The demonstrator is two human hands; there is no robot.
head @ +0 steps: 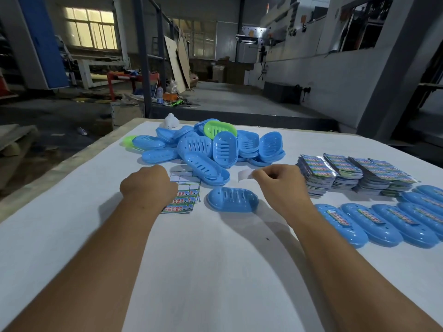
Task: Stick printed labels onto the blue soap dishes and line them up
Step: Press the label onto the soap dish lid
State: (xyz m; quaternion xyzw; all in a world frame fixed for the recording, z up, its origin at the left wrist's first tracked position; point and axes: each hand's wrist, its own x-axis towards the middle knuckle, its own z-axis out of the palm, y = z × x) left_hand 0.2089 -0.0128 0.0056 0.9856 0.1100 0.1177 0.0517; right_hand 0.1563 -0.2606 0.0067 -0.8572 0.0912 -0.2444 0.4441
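Sprawling behind everything is a dim workshop with a lit window (pixel 90 28), leaning boards (pixel 178 65) and grey machinery (pixel 275 32). Nearer, a white surface (pixel 215 271) is carrying the work. At its far side a pile of blue soap dishes (pixel 215 147) is lying jumbled, with a green dish (pixel 219 130) on top; stacks of printed labels (pixel 347 173) are sitting to the right, and a row of labelled dishes (pixel 383 224) is lining up below them.

One unlabelled dish (pixel 232 199) is resting between the hands. It is looking light, stiff and smooth, likely to skid, so it is probably best steadied by its rim.

The left hand (pixel 148 185) is curling over a label sheet (pixel 185 197), apparently pressing it down; its fingertips are hidden. The right hand (pixel 279 182) is pinching a small white label (pixel 244 175), thin and floppy, seemingly best held by one edge, clear of its sticky face.
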